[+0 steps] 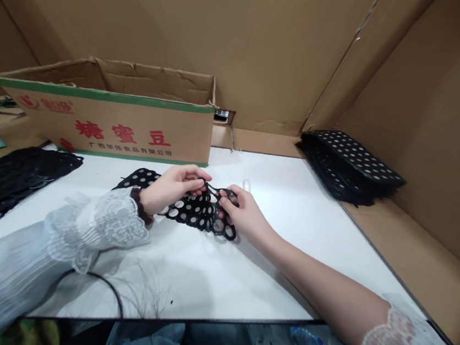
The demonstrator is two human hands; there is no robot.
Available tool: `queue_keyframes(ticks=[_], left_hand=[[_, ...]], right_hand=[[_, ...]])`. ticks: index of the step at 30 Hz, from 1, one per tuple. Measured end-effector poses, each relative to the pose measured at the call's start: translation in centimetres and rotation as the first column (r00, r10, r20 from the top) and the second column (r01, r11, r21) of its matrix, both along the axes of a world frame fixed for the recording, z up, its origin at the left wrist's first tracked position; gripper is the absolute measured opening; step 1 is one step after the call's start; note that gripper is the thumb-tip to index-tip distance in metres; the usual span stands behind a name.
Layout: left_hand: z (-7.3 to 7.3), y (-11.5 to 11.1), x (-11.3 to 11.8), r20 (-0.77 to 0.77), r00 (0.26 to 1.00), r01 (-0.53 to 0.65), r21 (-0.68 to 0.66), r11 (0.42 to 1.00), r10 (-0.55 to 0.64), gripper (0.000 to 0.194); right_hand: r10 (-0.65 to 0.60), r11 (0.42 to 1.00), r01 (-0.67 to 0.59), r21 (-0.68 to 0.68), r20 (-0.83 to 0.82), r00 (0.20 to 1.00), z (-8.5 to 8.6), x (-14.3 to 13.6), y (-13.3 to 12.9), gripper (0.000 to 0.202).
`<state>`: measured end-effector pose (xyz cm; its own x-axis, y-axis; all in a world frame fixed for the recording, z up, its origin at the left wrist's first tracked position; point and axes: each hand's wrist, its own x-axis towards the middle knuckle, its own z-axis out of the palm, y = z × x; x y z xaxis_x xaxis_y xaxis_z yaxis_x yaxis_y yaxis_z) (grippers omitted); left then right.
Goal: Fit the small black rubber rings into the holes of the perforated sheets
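A strip of black fabric with round pale dots (pixel 193 212) lies partly on the white table, its right part lifted between my hands. My left hand (pixel 179 184) is closed, with thumb and fingers pinching a thin black edge at the fabric's top. Close by on the right, my right hand (pixel 242 210) pinches the fabric's right end, and some skin shows through the dots there. A thin dark strand runs between the two sets of fingertips. The fabric's far left part reaches behind my left wrist.
An open cardboard box (pixel 136 123) with red lettering stands at the back left. A black pile of netted material (pixel 8 180) lies on the left. Folded black dotted fabric (pixel 351 161) is stacked at the back right. Cut threads (pixel 150 291) lie near the front edge.
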<state>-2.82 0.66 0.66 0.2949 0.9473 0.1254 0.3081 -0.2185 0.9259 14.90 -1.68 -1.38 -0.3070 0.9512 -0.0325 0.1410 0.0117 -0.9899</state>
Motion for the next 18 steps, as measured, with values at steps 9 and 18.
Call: queue_keyframes(ticks=[9,18], left_hand=[[6.6,2.0,-7.3,-0.167,0.587,-0.330,0.844,0.423,0.792,0.033],[7.7,3.6,-6.1,-0.265,0.459,-0.186,0.905,0.383,0.848,0.040]], right_hand=[[-0.001,1.000,-0.001,0.013,0.150,0.989,0.1,-0.1,-0.6,0.016],[0.113,0.991,-0.104,-0.089,0.106,0.988,0.3,0.8,0.4,0.018]])
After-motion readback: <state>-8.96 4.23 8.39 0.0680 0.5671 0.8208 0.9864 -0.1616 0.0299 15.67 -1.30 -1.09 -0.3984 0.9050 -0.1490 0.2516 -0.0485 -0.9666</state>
